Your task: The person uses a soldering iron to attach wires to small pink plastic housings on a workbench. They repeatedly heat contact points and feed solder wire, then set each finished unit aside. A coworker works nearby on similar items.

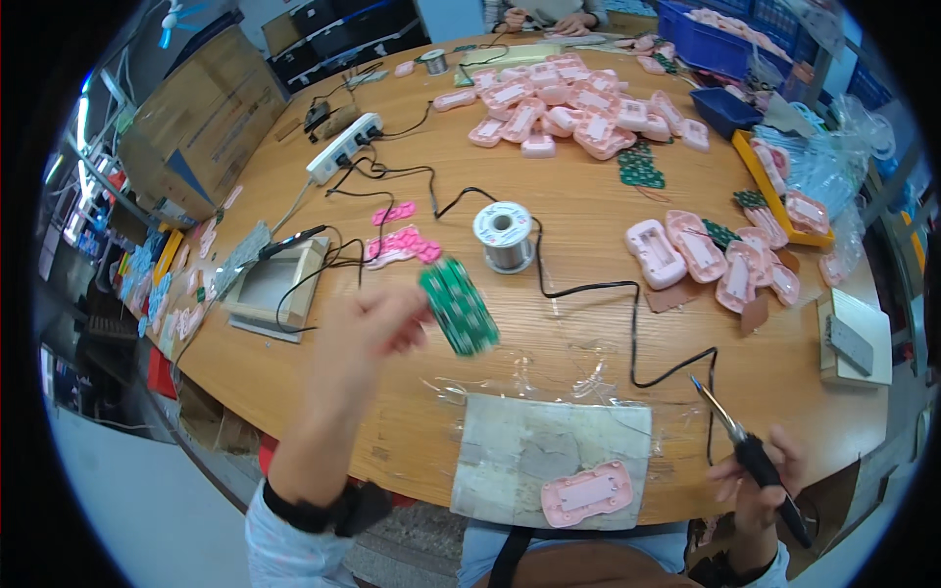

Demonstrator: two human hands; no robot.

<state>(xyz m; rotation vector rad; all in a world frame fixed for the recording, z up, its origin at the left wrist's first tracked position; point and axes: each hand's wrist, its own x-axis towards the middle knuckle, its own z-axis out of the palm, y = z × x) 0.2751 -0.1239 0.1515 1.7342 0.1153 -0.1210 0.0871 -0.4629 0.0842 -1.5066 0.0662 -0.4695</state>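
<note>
My left hand (387, 321) pinches a green circuit board panel (459, 306) by its left edge and holds it over the table, slightly blurred. In my right hand (760, 478) is a soldering iron (753, 451) with a black handle, its metal tip pointing up and to the left. Between my hands, a worn pale mat (490, 446) lies at the table's front edge. One pink plastic shell (588, 493) rests on its lower right part. Beyond the board stands a spool of solder wire (507, 247).
A heap of pink shells (559, 103) covers the far table; more shells (701, 257) lie at right. A black cord (588, 288) snakes from the power strip (343, 149). At left, another iron (294, 241) rests by a wooden frame (279, 289). Another person's hands (549, 20) are across the table.
</note>
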